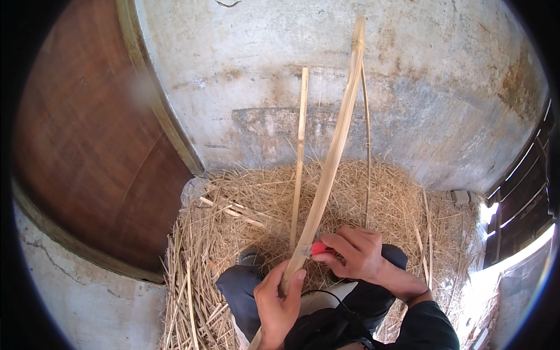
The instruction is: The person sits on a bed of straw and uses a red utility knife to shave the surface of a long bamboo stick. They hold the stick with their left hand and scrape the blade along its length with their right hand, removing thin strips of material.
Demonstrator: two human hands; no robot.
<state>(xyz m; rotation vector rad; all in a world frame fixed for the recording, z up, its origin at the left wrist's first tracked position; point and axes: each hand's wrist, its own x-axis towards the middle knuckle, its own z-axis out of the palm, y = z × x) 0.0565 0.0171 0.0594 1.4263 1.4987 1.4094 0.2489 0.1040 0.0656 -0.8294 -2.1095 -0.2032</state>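
Note:
A long pale split bamboo pole (332,157) slants up and away from my lap, its far end in front of the wall. My left hand (276,304) is closed around its lower part, the thumb lying along the near face. Just above that grip, my right hand (358,255) pinches a small tool with a red handle (319,248). The tool meets the right side of the pole, where a greyish metal part shows in small pieces; its exact kind is hidden by my fingers. Both knees are bent on either side of the pole.
Straw and shavings (268,189) cover the ground, with cut stalks (192,291) heaped at left. Two thinner sticks, one left (301,137) and one right (367,140) of the pole, stand near the stained wall (245,52). A brown door panel (93,128) is at left, a block (460,197) at right.

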